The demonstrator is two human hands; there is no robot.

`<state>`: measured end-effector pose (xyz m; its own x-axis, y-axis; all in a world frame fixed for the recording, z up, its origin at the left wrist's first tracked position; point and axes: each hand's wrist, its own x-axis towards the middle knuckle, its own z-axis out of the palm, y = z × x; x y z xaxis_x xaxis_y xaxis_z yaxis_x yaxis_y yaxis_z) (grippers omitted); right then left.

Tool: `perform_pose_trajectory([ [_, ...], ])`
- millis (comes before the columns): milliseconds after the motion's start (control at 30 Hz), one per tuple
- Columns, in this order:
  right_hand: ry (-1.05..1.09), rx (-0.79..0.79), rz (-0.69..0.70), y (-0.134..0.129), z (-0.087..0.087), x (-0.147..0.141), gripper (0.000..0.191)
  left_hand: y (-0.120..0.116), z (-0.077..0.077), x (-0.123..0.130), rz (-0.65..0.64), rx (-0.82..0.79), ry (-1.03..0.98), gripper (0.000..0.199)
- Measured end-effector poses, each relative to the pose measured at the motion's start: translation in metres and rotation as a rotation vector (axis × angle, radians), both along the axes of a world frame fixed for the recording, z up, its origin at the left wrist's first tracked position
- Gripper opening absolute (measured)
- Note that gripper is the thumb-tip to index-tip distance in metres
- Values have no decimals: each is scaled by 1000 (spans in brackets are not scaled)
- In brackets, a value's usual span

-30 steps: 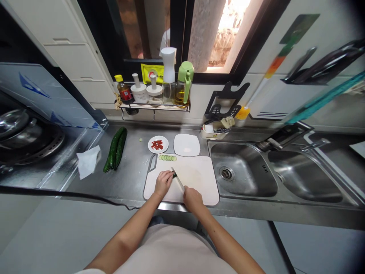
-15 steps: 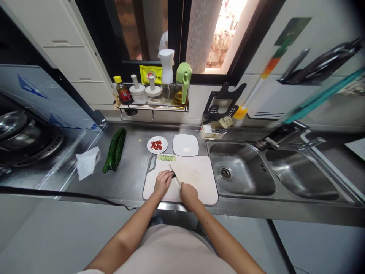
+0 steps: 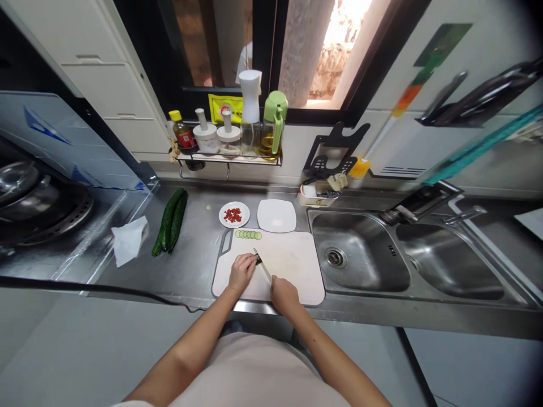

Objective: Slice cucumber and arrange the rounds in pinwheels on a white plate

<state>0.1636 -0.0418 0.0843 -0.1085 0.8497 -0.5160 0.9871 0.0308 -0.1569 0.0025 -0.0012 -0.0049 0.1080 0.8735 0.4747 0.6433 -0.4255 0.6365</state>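
My left hand (image 3: 242, 272) is closed on a short piece of cucumber (image 3: 258, 259) on the white cutting board (image 3: 297, 265); most of the piece is hidden under the fingers. In my right hand (image 3: 283, 293) is the handle of a knife (image 3: 263, 267), its blade slanting up and left against the cucumber's right end. A row of thin cucumber slices (image 3: 248, 234) lies along the board's top left edge. Behind the board stand a white plate with red chopped pieces (image 3: 233, 215) and a bare white square plate (image 3: 276, 216).
Whole cucumbers (image 3: 169, 222) and a white tissue (image 3: 128, 240) lie on the counter at left. A double sink (image 3: 360, 249) adjoins the board's right side. Bottles fill a wall rack (image 3: 229, 158); a pot (image 3: 29, 189) sits on the stove.
My right hand and the knife have shifted slightly right and toward me. My left hand stays in place on the cucumber.
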Motion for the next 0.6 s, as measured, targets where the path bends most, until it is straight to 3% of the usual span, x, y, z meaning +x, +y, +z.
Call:
perform_pose_trajectory([
  [600, 23, -32, -16, 24, 4, -14, 31, 0, -3, -1, 1, 16, 6, 22],
])
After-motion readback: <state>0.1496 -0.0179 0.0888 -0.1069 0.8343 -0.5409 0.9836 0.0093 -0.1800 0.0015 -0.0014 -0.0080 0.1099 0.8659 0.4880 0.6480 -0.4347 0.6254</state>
